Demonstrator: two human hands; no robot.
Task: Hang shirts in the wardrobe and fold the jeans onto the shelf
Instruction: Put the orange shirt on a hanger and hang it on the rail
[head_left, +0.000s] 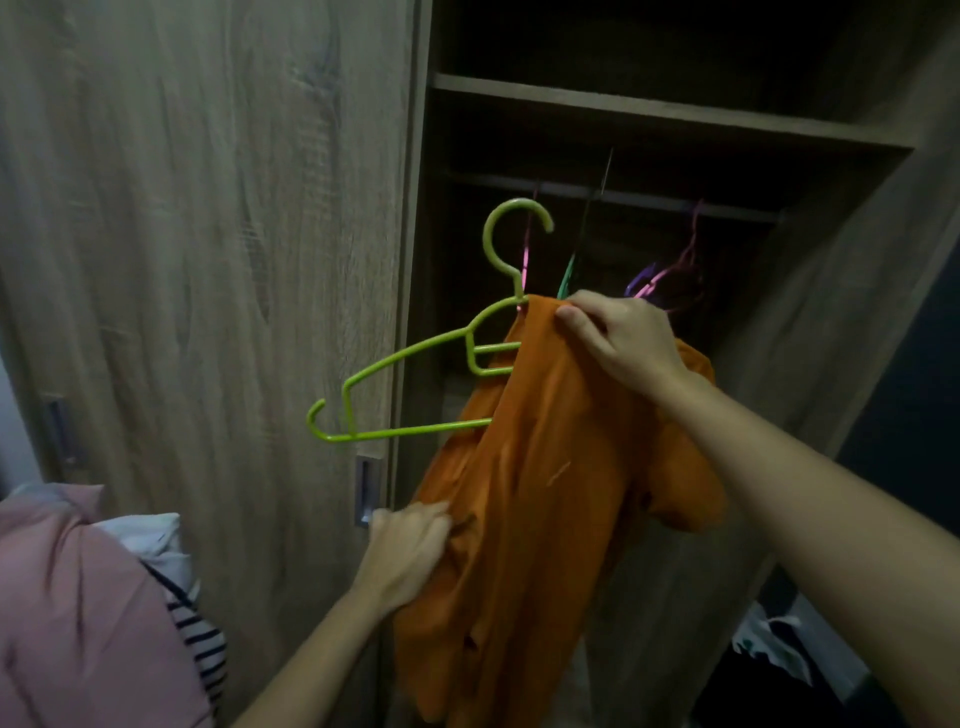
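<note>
An orange shirt (540, 499) hangs bunched over the right half of a lime-green plastic hanger (415, 358), in front of the open wardrobe. The hanger's left arm and hook stick out bare, tilted down to the left. My right hand (618, 338) pinches the shirt's top at the hanger's neck. My left hand (410, 556) grips the shirt's lower left edge. Behind them runs the dark wardrobe rail (623, 197), with several empty pink, purple and green hangers (670, 270) on it. A wooden shelf (649, 111) sits above the rail.
The shut wood-grain wardrobe door (208, 234) with a recessed handle (366, 491) stands on the left. A pink cloth (67, 613) and a striped garment (200, 644) lie at lower left. More fabric (774, 644) lies at lower right.
</note>
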